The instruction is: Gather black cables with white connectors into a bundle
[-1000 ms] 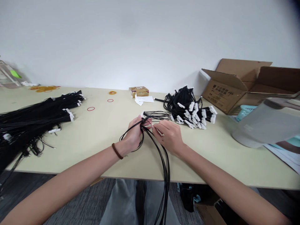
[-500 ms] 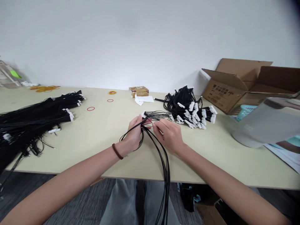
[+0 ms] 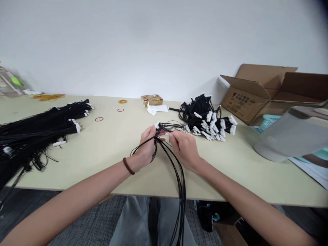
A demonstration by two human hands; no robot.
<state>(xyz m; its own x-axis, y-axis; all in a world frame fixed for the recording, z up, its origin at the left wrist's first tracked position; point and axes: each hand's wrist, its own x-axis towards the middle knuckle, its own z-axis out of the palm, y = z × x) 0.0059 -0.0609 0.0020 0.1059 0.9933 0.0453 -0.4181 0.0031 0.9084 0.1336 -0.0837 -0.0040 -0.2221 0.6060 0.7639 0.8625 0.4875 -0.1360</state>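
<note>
Black cables sit clamped in the left hand, the right hand angled inward, grip pinched together.

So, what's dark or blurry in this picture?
In the head view, the top right corner is dark, a soft shadow falls on the wall beside the cardboard box, its small print is blurry, and the held black cables partly merge.

You're in an office-like workroom: heaped wire harnesses, an open cardboard carton and grey carpet
</note>
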